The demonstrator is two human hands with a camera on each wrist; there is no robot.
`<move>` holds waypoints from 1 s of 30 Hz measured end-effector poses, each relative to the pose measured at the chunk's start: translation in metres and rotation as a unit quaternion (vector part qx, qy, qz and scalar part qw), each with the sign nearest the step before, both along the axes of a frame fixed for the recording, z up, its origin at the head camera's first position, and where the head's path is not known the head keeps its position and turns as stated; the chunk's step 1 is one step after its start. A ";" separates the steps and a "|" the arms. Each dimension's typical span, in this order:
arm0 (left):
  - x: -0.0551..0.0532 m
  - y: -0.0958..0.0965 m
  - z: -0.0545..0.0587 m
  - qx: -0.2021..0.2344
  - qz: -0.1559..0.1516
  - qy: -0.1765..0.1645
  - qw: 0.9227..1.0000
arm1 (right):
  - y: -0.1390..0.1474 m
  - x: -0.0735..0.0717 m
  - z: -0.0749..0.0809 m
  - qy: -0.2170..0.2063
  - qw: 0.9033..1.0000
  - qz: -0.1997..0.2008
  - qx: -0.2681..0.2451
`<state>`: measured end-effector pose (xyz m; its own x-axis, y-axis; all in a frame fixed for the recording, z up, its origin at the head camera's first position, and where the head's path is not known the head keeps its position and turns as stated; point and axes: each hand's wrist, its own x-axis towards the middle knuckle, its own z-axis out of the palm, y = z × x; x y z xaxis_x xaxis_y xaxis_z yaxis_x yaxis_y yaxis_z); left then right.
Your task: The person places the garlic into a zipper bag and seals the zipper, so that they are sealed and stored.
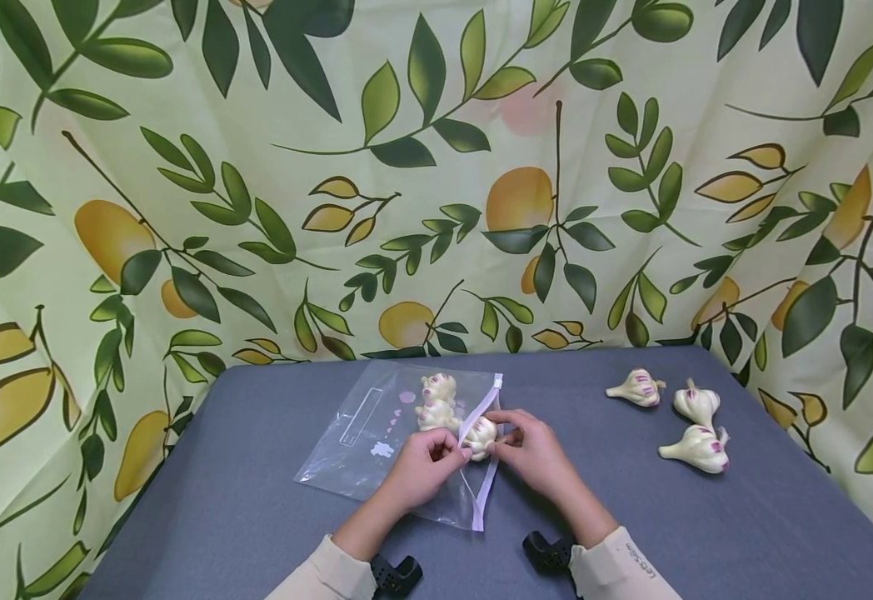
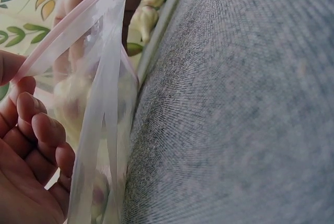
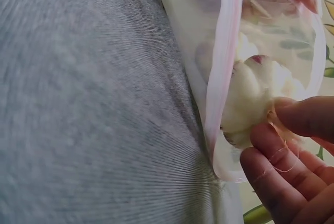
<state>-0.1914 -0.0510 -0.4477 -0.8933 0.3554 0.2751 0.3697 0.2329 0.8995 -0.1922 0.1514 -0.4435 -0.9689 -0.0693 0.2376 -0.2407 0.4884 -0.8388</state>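
Left hand (image 1: 423,471) and right hand (image 1: 537,454) meet at the mouth of a clear zip bag (image 1: 354,433). Thumb and forefinger of the left pinch one edge of the mouth and hold it raised; in the left wrist view its other fingers curl loosely, with nothing in them. The right has its thumb and fingers closed on the stalk end of a garlic bulb (image 1: 480,435), whose round body sits within the parted mouth, between the two edges.

Two bagged bulbs (image 1: 436,414) lie farther inside, close together, one beyond the other as seen from the person. The bag rests on the grey table (image 1: 256,500), its mouth toward the right and its closed end toward the left. A pale lilac zip strip (image 1: 484,500) runs along the mouth, and the clear film carries a white cloud, small pink marks and a white-outlined box.

Three loose bulbs (image 1: 637,388) lie on the table to the right, well apart from the bag: two just beside each other, the third near them on the left. All the garlic is cream-white with purple patches.

Pale sleeves (image 1: 616,567) end behind both wrists, the right one bearing small dark lettering, and a black mount (image 1: 397,577) shows by each wrist. Behind the table hangs a cloth (image 1: 436,250) printed with leaves and orange fruit.
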 end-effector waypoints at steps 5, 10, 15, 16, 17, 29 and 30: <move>0.001 0.001 0.001 0.003 0.001 -0.003 1.000 | -0.002 -0.002 -0.005 0.019 1.000 -0.020 -0.001; 0.002 0.000 0.002 0.001 0.001 -0.002 1.000 | -0.003 -0.002 -0.007 0.033 0.999 -0.012 0.018; 0.000 0.000 0.000 -0.011 0.000 0.013 1.000 | -0.003 0.000 -0.008 0.043 0.998 0.012 0.044; 0.000 0.000 0.000 -0.012 -0.001 0.014 1.000 | -0.003 0.000 -0.008 0.044 0.998 0.019 0.051; 0.000 0.000 0.000 -0.012 -0.001 0.012 1.000 | -0.003 0.000 -0.009 0.042 0.997 0.027 0.056; 0.002 0.000 0.002 0.005 -0.001 -0.002 1.000 | -0.003 0.003 -0.010 -0.003 0.991 0.087 0.102; 0.002 0.000 0.002 0.006 -0.001 -0.002 1.000 | -0.003 0.003 -0.010 -0.008 0.991 0.089 0.104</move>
<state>-0.1895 -0.0507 -0.4458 -0.8939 0.3534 0.2758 0.3664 0.2217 0.9037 -0.1892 0.1486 -0.4536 -0.9404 -0.2853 0.1854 -0.3264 0.6027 -0.7282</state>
